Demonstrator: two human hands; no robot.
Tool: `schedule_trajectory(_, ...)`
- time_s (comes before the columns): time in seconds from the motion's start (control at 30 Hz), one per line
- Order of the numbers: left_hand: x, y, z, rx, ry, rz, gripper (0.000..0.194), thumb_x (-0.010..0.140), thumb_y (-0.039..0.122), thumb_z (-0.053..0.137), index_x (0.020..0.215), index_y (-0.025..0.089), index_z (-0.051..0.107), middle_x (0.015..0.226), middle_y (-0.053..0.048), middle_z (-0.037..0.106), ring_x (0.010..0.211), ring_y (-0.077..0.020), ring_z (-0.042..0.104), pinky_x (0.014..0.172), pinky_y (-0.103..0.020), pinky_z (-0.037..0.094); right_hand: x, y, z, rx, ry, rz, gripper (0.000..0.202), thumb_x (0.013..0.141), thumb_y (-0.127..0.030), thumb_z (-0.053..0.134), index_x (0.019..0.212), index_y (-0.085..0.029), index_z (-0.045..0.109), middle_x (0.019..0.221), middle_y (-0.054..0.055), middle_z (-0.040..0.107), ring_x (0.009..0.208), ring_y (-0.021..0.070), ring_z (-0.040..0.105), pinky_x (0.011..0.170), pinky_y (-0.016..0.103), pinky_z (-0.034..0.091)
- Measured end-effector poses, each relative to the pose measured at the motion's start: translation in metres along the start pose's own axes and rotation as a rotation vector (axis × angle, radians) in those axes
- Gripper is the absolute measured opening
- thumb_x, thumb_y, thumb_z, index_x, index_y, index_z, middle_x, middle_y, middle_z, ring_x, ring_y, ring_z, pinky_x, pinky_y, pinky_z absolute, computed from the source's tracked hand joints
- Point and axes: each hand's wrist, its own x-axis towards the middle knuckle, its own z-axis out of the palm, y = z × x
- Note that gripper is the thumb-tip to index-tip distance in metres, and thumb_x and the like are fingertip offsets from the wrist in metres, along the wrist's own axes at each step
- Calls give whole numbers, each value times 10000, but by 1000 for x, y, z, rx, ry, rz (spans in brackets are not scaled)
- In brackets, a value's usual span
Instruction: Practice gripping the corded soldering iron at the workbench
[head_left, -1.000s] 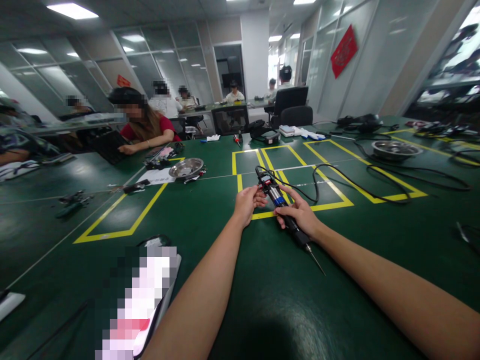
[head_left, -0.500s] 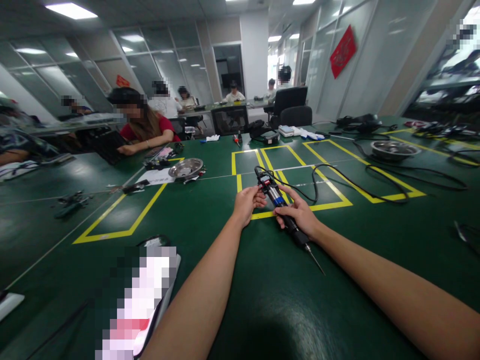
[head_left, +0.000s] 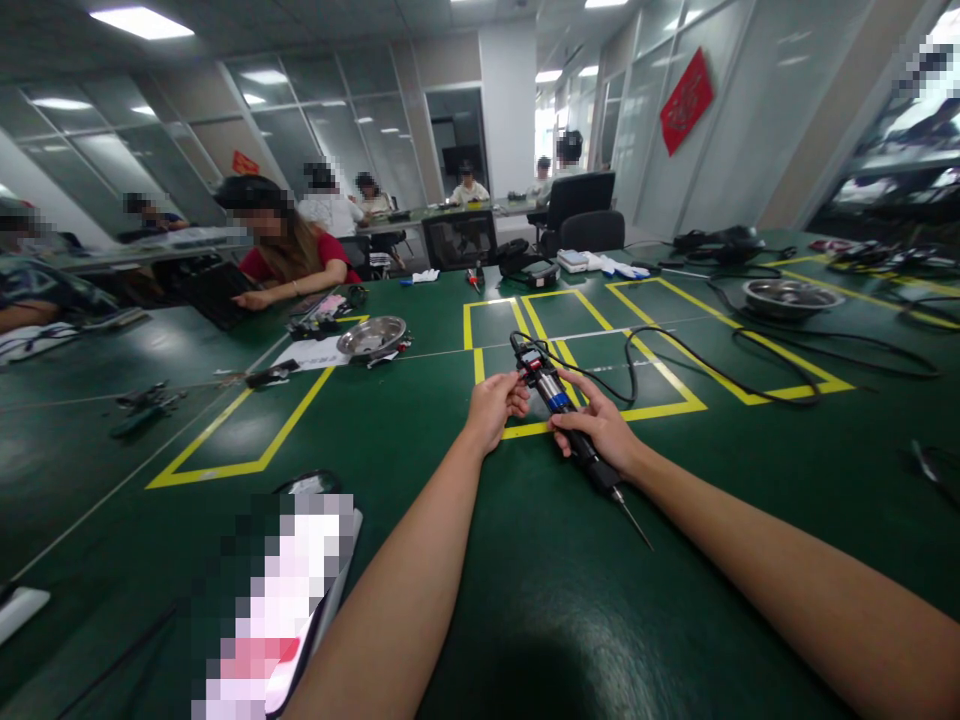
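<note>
A black electric screwdriver (head_left: 574, 420) with a blue band lies slanted in my right hand (head_left: 604, 432), whose fingers wrap round its body. Its thin metal bit points down and toward me, to the right. At the tool's far end, where a black cable (head_left: 632, 370) leaves it, my left hand (head_left: 497, 405) is closed with its fingertips at the red and silver part. Whether those fingertips pinch anything is too small to make out. Yellow tape outlines (head_left: 525, 431) mark the green table (head_left: 555, 600) under and beyond the tool.
Left of centre is a metal bowl (head_left: 373, 337) beside a white paper (head_left: 319, 352). Another metal bowl (head_left: 791, 298) stands at the right among black cables. A blurred-out device (head_left: 300, 600) lies near my left forearm. Across the table's left side sits a person in red (head_left: 337, 258).
</note>
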Motion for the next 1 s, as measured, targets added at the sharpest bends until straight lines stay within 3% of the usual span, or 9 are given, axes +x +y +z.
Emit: schedule_trajectory(1.0,-4,3,-3,-8,-26,-12,318,822,414,726,784,145,560,681,-30,628,505,-98,562,477,-218,408,-1,-3,-2,-8,-60,29,958,726,-218,754,1547,-294,266,719,-24,684,503,150,623,458,252,502)
